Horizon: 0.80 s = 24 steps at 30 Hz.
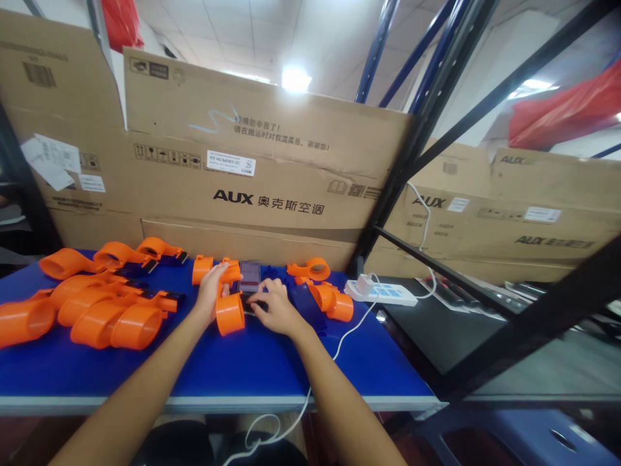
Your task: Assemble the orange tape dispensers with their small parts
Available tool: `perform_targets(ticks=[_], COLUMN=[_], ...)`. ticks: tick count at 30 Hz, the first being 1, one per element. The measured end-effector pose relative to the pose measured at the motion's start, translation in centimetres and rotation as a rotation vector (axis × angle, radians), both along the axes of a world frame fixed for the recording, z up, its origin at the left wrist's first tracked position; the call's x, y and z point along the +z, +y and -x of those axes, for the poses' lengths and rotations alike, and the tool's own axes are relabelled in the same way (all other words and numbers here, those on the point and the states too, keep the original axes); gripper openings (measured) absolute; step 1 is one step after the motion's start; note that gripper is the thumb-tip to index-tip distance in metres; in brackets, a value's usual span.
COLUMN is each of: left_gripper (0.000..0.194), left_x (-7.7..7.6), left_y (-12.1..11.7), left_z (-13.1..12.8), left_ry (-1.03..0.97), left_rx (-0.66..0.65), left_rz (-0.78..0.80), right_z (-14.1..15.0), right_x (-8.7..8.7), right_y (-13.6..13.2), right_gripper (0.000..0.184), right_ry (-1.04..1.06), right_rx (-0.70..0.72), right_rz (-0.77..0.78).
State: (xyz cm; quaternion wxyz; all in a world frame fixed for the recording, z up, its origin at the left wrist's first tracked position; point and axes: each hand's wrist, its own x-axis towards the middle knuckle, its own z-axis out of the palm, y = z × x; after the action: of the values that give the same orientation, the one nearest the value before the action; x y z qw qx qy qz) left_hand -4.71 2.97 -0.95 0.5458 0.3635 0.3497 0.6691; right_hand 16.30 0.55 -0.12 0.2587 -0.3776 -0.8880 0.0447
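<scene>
My left hand (209,292) is closed round an orange tape dispenser (229,314), its round hub facing me over the blue table. At the dispenser's right side, my right hand (275,306) is closed, thumb and fingertips pinched at a small dark part that I cannot make out clearly. Just behind my left hand lies another orange dispenser (202,270). A dark flat device (250,275), perhaps a phone, sits behind the two hands. Several finished-looking orange dispensers with dark blade ends (137,325) lie in a group on the left.
More orange dispenser pieces (334,301) lie on the right beside dark blue pieces (306,309). A white power strip (381,291) stands at the right end, its cable (345,336) crossing the blue table top (233,369). Cardboard (272,175) walls off the back; a dark rack post (392,194) rises right.
</scene>
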Motion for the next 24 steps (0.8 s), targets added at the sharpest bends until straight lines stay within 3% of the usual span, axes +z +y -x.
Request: perform_targets(ticks=[5,8,11,17,20,24], left_gripper=[0.036,0.041,0.045,0.051,0.058,0.06], left_x=[-0.1,0.1,0.2,0.1,0.0,-0.1], left_y=[0.1,0.0,0.0,0.2,0.4,0.4], left_z=[-0.2,-0.3,-0.4,-0.7,-1.1,-1.3], left_ry=[-0.013,-0.034,-0.058,-0.089,-0.074,-0.019], left_rx=[0.05,0.099,0.143,0.19,0.152,0.089], left_rz=[-0.001,-0.014,-0.029,-0.048,-0.048,-0.044], right_z=[-0.1,0.0,0.1,1.0,1.4,1.3], right_x=[0.8,1.5,1.9,1.8,1.7,2.1], right_y=[-0.3,-0.9,-1.6,-2.4,-2.5,-2.4], right_gripper=[0.017,0.023,0.044,0.086,0.085,0.057], right_ry=[0.092,0.151,0.212,0.295,0.339,0.392], right_rx=[0.014,0.133,0.244,0.236,0.231,0.23], right_rz=[-0.004,0.037,0.095,0.14,0.144,0.136])
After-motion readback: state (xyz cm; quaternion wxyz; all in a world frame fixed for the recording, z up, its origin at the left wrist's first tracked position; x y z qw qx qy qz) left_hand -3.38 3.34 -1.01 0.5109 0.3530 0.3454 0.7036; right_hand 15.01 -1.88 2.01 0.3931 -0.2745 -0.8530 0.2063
